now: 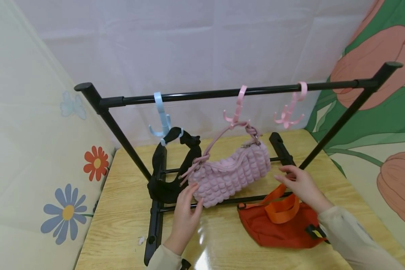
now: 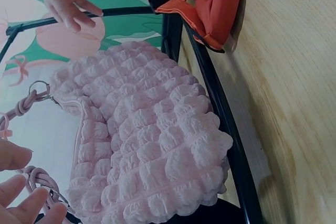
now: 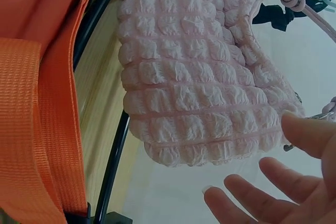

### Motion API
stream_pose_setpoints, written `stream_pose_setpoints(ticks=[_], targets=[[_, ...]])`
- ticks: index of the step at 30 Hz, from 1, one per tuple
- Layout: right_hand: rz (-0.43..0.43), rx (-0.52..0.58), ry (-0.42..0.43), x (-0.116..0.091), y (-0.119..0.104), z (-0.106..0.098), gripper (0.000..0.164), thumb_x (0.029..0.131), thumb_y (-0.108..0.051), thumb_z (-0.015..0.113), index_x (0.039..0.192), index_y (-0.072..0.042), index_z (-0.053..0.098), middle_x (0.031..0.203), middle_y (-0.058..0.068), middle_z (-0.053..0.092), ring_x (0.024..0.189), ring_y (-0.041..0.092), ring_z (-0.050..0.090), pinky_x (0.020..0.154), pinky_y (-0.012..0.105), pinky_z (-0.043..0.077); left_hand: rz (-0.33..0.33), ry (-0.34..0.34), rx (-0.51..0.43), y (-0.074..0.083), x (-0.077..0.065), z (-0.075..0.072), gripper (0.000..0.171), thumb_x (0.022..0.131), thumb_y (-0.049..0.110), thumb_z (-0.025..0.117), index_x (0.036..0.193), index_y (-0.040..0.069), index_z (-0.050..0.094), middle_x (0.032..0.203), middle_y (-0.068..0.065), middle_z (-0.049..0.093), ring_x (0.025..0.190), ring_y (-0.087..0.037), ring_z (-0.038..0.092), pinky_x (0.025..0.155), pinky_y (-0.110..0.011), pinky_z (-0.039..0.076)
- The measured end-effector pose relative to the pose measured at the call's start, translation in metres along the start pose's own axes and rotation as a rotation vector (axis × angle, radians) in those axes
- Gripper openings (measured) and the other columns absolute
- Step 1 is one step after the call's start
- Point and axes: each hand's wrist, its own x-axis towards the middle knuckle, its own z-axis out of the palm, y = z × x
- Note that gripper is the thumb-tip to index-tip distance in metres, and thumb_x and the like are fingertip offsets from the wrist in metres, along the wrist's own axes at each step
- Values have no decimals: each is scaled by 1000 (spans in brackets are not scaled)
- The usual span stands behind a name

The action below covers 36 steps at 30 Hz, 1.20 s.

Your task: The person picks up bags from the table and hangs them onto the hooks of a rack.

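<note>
A pink puffy quilted handbag [image 1: 233, 172] hangs by its knotted strap from a pink hook [image 1: 237, 108] on the black rack's bar, tilted with its left end lower. My left hand [image 1: 186, 217] is by the bag's lower left end, fingers spread and relaxed. Past the bag's right end is my right hand [image 1: 302, 187], fingers loosely bent with nothing in them. In the right wrist view the fingers [image 3: 252, 200] of that hand are apart, near the bag's end. Below the right hand lies a red bag [image 1: 283, 227] with an orange strap [image 1: 283, 210].
The black rack [image 1: 202, 96] stands on a wood-grain table [image 1: 114, 232]. A black bag [image 1: 168, 191] hangs at left from a light-blue hook [image 1: 160, 116]. Another pink hook [image 1: 287, 114] hangs at right with nothing on it. A wall with painted flowers [image 1: 67, 212] borders the table.
</note>
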Motion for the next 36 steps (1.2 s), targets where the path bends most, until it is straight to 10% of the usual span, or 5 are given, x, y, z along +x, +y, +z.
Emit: stream_pose_setpoints(ticks=[20,36], targets=[[-32,-45,-24,-16,11,2,45,94,-20,67,123,11,56,111,26,63,97,39,58,74,43,51,3,-21,-2,-1,-3,5,43,79,-8,73,119,-7,57,125,-20,56,115,-35,52,88,-49,47],[-51,-91,-248,-24,16,5,63,89,-35,70,132,8,52,132,30,51,116,48,50,89,58,45,-21,-32,-6,-1,-6,8,42,79,-8,74,118,-7,58,123,-21,57,114,-36,53,88,-50,48]])
